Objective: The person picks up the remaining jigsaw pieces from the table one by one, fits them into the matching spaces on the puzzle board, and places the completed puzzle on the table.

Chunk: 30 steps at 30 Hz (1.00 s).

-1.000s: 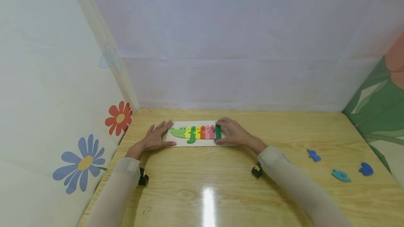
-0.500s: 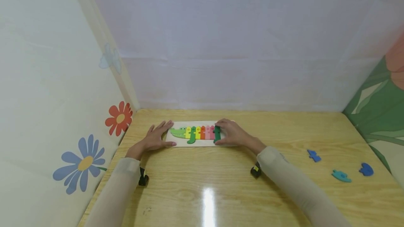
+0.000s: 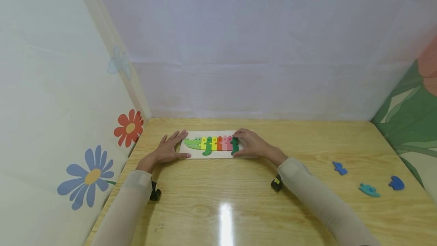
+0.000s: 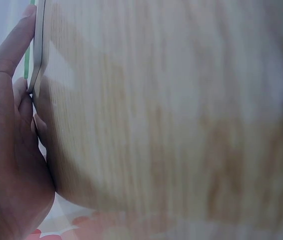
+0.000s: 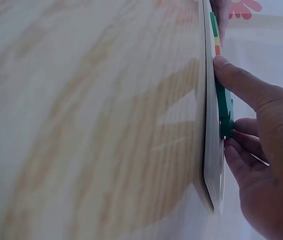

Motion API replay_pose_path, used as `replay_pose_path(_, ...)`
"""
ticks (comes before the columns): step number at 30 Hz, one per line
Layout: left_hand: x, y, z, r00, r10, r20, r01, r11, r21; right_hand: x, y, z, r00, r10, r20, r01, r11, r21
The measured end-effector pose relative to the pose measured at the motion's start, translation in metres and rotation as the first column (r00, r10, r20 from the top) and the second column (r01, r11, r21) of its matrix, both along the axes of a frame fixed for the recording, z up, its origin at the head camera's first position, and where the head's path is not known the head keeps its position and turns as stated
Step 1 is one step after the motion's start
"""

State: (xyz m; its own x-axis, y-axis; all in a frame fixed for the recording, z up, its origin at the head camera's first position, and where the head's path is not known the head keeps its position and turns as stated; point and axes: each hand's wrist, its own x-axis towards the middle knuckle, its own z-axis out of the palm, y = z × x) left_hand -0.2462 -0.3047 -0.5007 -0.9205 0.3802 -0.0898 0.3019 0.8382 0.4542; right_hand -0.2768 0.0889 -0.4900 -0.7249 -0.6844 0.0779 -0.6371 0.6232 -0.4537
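Note:
A white puzzle board (image 3: 192, 155) lies on the table, bearing a crocodile puzzle with a green head (image 3: 192, 143) and yellow, green, orange and pink body pieces. My left hand (image 3: 166, 150) rests at the board's left end with fingers and thumb spread; in the left wrist view, its straight thumb (image 4: 16, 42) touches the board's edge. At the right end of the row, my right hand (image 3: 254, 145) holds a dark green puzzle piece (image 3: 235, 145) between thumb and fingers. The right wrist view shows this piece (image 5: 225, 107) low against the board. The right hand covers the board's right end.
Three loose pieces lie on the table at the right: a blue one (image 3: 340, 168), a teal one (image 3: 369, 190) and a rounded dark blue one (image 3: 396, 183). A pale cloth wall (image 3: 259, 67) stands behind the table, with flower-printed panels at the sides.
The right hand and the dark green piece have shifted very slightly, the piece now sitting close against the pink ones. The left hand and the loose pieces stay put.

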Motion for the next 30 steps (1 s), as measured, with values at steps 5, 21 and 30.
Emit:
replay_pose_path(5,0.0006,-0.0011,0.0009,1.0,-0.002,0.003,0.002,1.0,0.004,-0.0014,-0.0003,-0.0014,1.0,0.012,-0.016,-0.012,1.0,0.003)
replay_pose_path(21,0.0005,-0.0002,0.0003,1.0,0.01,0.02,-0.01,1.0,0.001,-0.0031,-0.0002,-0.0034,1.0,0.007,-0.005,-0.007,1.0,0.016)
replay_pose_path(30,0.0019,0.0009,0.0026,1.0,0.013,0.021,-0.013,1.0,0.008,-0.002,0.0001,-0.0002,1.0,0.014,0.015,-0.014,1.0,0.008)
